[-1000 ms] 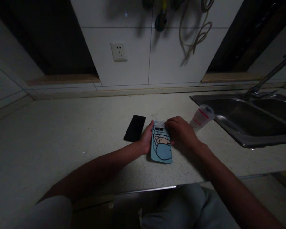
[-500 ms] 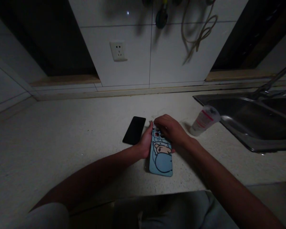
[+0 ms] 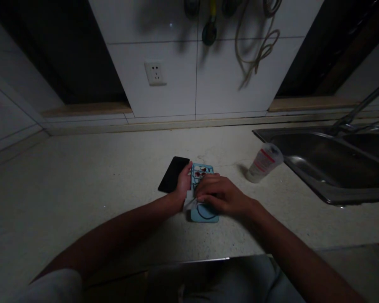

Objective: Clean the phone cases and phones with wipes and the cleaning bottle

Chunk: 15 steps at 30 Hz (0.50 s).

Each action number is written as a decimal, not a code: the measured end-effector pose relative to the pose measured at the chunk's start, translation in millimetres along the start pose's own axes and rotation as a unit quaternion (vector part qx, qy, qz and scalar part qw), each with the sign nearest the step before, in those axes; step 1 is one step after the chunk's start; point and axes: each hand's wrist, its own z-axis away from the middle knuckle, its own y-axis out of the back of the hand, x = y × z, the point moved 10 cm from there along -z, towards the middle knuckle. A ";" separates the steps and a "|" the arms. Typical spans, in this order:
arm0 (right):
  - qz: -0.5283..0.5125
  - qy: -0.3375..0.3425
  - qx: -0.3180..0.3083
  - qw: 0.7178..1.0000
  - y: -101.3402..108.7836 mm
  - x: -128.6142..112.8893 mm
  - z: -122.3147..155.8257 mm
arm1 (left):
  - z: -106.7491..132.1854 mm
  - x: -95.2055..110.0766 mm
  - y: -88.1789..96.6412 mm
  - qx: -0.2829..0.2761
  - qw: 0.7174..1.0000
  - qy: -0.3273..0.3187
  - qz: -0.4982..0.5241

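My left hand (image 3: 183, 183) grips the left edge of a light blue phone case (image 3: 204, 214) with a cartoon print and camera cutouts at its top. The case is held over the counter, printed side up. Across its middle lies my right hand (image 3: 216, 193), fingers bent and pinching a thin white piece (image 3: 189, 202) that looks like tissue or a wipe. Part of this piece hangs over the case's left edge; the rest is under the fingers. A black phone (image 3: 173, 174) lies on the counter just left of my left hand, which covers its right edge.
To the right a clear plastic cup (image 3: 262, 164) with red print stands on the pale counter (image 3: 82, 176). Farther right is a steel sink (image 3: 316, 158) with a faucet (image 3: 363, 105). A wall socket (image 3: 154, 73) and a looped cord (image 3: 262, 52) are behind.
My right hand has moved from the top of the phone case down to its middle, bringing the white piece along. The case is a little farther left in view.
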 end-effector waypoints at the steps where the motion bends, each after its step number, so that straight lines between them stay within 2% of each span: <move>1: -0.015 -0.032 0.041 0.999 9.3 7.8 2.0 | 1.3 1.8 1.0 0.007 1.000 -0.001 -0.004; 3: -0.032 -0.122 0.155 0.980 34.2 31.9 11.4 | 4.9 6.0 -0.2 0.008 1.000 -0.006 -0.013; 6: -0.041 -0.246 0.330 0.911 70.0 68.8 38.5 | 11.1 1.5 -8.1 -0.015 0.998 0.030 -0.052; 8: -0.053 -0.280 0.409 0.867 85.0 85.3 53.5 | 15.0 1.8 -14.2 -0.029 0.995 0.022 -0.095; 10: -0.090 -0.309 0.439 0.839 88.5 101.5 61.5 | 18.2 2.8 -16.9 -0.025 0.988 0.001 -0.154; 15: -0.196 -0.387 0.402 0.806 68.3 125.9 64.6 | 22.4 16.4 -19.7 -0.002 0.959 -0.108 -0.262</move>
